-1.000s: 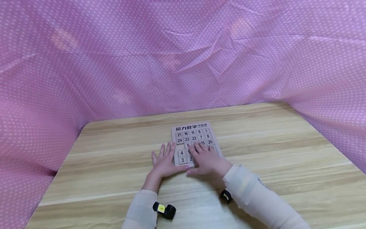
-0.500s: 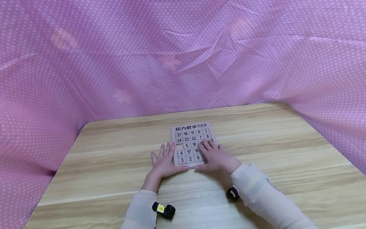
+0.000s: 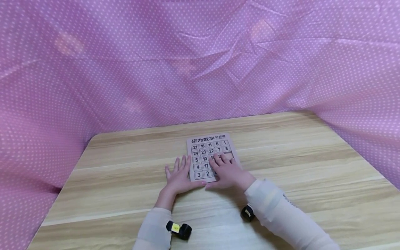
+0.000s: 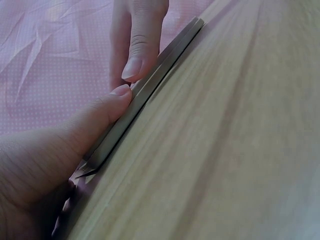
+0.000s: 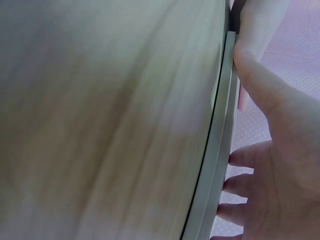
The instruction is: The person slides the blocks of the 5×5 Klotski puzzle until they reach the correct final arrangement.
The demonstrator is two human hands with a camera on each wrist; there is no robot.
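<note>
A flat number sliding puzzle [image 3: 206,139] lies on the table, its numbered tiles in rows under printed characters. My left hand [image 3: 179,179] spreads along its left side, with fingers straight and thumb on the near edge. My right hand [image 3: 229,174] lies over the lower right tiles, fingertips touching the third row near the 15 tile [image 3: 212,157]. It covers several tiles. A gap without a tile [image 3: 229,156] shows at that row's right end, below the 8 tile [image 3: 226,148]. In the left wrist view, the left thumb [image 4: 117,100] rests on the puzzle's edge [image 4: 150,87].
The wooden table [image 3: 125,194] extends around the puzzle on all sides. Behind and beside it hangs a pink dotted cloth [image 3: 200,69]. Black wrist cameras sit under the left sleeve [image 3: 154,227] and right sleeve [image 3: 275,208].
The third-row tiles, 5 and 10 among them, have slid left, so the gap went from that row's left end to its right. My right hand moved right, then back left; the left stayed.
</note>
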